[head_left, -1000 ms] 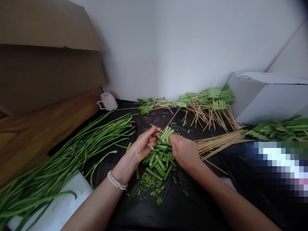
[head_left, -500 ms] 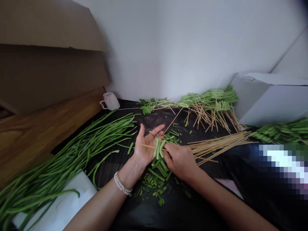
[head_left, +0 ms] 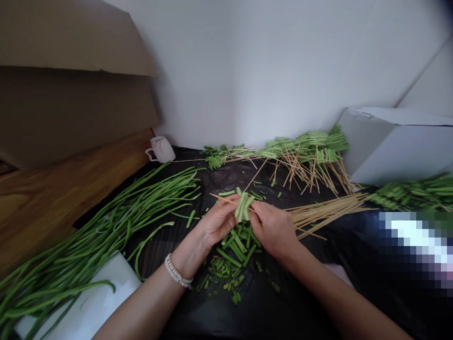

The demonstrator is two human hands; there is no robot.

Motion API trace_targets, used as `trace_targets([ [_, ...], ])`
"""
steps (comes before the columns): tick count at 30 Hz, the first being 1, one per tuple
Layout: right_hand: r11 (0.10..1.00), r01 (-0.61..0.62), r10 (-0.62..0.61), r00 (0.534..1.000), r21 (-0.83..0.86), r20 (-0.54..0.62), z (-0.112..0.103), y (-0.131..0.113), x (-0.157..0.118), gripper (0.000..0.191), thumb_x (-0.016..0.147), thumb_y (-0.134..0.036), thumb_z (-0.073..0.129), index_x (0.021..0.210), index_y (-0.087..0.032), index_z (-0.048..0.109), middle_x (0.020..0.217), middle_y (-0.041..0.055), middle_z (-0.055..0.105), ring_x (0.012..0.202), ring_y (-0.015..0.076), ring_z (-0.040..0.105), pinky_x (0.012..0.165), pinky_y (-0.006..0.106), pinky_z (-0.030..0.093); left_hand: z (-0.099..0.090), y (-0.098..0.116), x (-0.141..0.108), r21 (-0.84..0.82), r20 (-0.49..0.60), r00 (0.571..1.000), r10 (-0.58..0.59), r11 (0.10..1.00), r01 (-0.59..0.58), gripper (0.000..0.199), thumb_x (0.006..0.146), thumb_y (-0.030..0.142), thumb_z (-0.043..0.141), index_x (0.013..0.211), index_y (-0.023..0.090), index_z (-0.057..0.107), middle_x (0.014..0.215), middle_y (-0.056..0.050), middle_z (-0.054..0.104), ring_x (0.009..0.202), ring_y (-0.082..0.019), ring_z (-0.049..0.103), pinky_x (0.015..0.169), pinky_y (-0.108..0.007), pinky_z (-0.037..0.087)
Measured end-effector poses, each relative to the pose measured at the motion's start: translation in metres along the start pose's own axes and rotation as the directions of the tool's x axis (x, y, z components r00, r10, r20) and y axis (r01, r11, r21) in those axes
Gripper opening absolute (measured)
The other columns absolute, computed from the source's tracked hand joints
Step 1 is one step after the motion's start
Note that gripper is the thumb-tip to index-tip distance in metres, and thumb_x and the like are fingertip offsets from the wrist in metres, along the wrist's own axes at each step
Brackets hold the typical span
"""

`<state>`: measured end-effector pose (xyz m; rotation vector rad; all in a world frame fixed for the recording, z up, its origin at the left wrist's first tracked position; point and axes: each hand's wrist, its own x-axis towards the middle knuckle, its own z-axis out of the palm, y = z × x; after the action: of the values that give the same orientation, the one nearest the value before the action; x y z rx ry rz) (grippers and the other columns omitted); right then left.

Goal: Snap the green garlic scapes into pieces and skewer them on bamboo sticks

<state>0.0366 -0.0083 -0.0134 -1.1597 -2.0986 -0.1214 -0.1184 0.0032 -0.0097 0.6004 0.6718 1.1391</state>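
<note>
My right hand (head_left: 276,229) is closed round a bamboo skewer (head_left: 218,197), whose pointed end sticks out to the left. A few cut long bean pieces (head_left: 242,208) sit side by side on the skewer, pierced crosswise. My left hand (head_left: 219,219), with a beaded bracelet at the wrist, has its fingers curled against the left side of these pieces; its fingertips are partly hidden. Under both hands lies a pile of cut bean pieces (head_left: 239,245), with smaller bean scraps (head_left: 226,274) nearer to me.
Whole long beans (head_left: 141,203) spread over the left side. Bare skewers (head_left: 325,212) lie to the right. Filled bean skewers (head_left: 314,141) are stacked by the wall, with more bean skewers (head_left: 417,191) at right. A mug (head_left: 163,149), a cardboard box (head_left: 78,94) and a white box (head_left: 399,141) stand around.
My left hand has gone from open and palm up to curled fingers at the bean pieces. The skewer with its pieces has moved slightly up and right along with my right hand.
</note>
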Motion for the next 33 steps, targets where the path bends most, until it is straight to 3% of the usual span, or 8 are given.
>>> trace_targets([
  [4,0.998,-0.069,0.068,0.996,0.012,0.053,-0.003,-0.001,0.003,0.016,0.090,-0.021,0.048,0.081,-0.019,0.061,0.075,0.0016,0.069,0.063,0.0144,0.060,0.059,0.027,0.029,-0.009,0.013,0.004,-0.042,-0.090,0.995,0.047,0.998,-0.051,0.008,0.083,0.011,0.065,0.090,0.011,0.070,0.087,-0.006,0.072,0.075,-0.014,0.069,0.068,-0.024,0.057],
  [8,0.991,-0.130,0.130,0.989,0.006,0.075,-0.004,0.002,0.007,0.013,0.088,-0.021,0.050,0.078,-0.019,0.058,0.074,0.0009,0.066,0.065,0.0148,0.057,0.060,0.027,0.030,-0.023,0.030,0.010,-0.126,-0.230,0.969,0.088,0.985,-0.119,0.016,0.089,0.008,0.057,0.098,0.011,0.070,0.083,-0.005,0.070,0.076,-0.011,0.069,0.066,-0.018,0.056],
  [14,0.997,-0.079,0.079,0.994,0.001,0.081,0.001,0.006,0.006,0.026,0.097,-0.022,0.039,0.092,-0.017,0.064,0.087,0.0061,0.066,0.083,0.0181,0.060,0.071,0.027,0.037,-0.032,0.036,0.014,-0.119,-0.261,0.957,0.126,0.980,-0.162,0.017,0.091,0.007,0.054,0.095,0.011,0.069,0.080,-0.003,0.069,0.065,-0.007,0.065,0.056,-0.015,0.053],
  [18,0.989,-0.080,0.100,0.982,-0.124,0.160,-0.002,0.005,0.004,0.028,0.098,-0.023,0.039,0.103,-0.022,0.067,0.090,0.0047,0.067,0.077,0.0170,0.060,0.064,0.027,0.035,-0.029,0.038,0.015,-0.093,-0.326,0.937,0.123,0.982,-0.161,0.017,0.091,0.006,0.052,0.093,0.011,0.068,0.086,-0.005,0.070,0.067,-0.007,0.065,0.056,-0.015,0.053],
  [22,0.978,-0.094,0.136,0.965,-0.188,0.223,-0.006,0.002,0.005,0.028,0.097,-0.022,0.041,0.109,-0.024,0.066,0.089,0.0028,0.067,0.073,0.0158,0.061,0.059,0.027,0.032,-0.027,0.039,0.014,-0.078,-0.332,0.936,0.117,0.986,-0.151,0.017,0.090,0.005,0.053,0.093,0.012,0.068,0.086,-0.004,0.071,0.067,-0.008,0.065,0.056,-0.015,0.053],
  [33,0.969,-0.109,0.165,0.954,-0.221,0.251,-0.007,0.001,0.006,0.028,0.096,-0.021,0.042,0.108,-0.025,0.067,0.088,0.0028,0.067,0.070,0.0152,0.060,0.056,0.028,0.028,-0.030,0.038,0.013,-0.079,-0.284,0.952,0.116,0.986,-0.144,0.016,0.083,0.003,0.062,0.093,0.013,0.071,0.084,-0.004,0.069,0.068,-0.007,0.064,0.059,-0.015,0.054],
])
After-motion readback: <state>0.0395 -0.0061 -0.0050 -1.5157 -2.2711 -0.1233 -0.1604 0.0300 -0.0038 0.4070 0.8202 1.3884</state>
